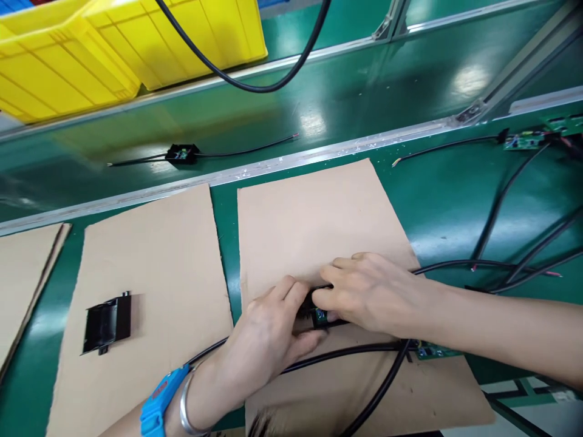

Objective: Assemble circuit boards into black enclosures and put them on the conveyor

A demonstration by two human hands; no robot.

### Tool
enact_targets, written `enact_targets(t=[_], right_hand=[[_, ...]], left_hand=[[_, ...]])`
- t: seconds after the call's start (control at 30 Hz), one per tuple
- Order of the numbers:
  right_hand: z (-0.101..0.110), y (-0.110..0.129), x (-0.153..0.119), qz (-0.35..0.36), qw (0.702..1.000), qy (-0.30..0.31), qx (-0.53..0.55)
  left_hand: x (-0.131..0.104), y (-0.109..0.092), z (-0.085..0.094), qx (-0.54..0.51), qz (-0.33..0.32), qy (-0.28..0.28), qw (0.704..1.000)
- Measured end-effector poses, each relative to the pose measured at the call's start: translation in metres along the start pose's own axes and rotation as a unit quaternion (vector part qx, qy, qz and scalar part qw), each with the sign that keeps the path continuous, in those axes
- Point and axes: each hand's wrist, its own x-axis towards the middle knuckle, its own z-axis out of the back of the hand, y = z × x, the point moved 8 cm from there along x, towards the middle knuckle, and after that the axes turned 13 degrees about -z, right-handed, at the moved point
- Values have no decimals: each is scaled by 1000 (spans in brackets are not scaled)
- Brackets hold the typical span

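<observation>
Both hands meet over a cardboard sheet (314,224). Between them is a small black plastic housing with a green circuit board (321,316) inside, partly covered by my fingers. My left hand (273,325) grips the housing from the left, thumb at its near side. Bent fingers of my right hand (364,294) press on its top and right side; the exact hold of the fingertips is hidden. Black cables run out to both sides under my wrists. An open black plastic case (107,323) lies on another cardboard sheet (159,261) at the left.
A wired black module (182,154) lies beyond the metal rail (291,161). Circuit boards (523,141) with black cables are at the far right. Another board (437,351) sits below my right forearm. Yellow bins (182,42) stand at the back left; a black cable (259,88) hangs before them.
</observation>
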Motion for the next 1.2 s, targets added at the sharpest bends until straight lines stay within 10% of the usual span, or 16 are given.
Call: enact_targets(t=[0.17,0.6,0.83,1.2], right_hand=[[0,-3,2,2,999,19,46],[-3,-7,3,-5,998,1,63],[-6,-9,1,-31,997,1,72],[5,-8,23,-101,990,3,100]], left_hand=[[-9,3,8,-24,4,12,1000],[-19,-36,-3,251,-163,-176,938],[-23,-45,-14,323,-181,-123,921],[-21,-12,4,100,-92,-184,973]])
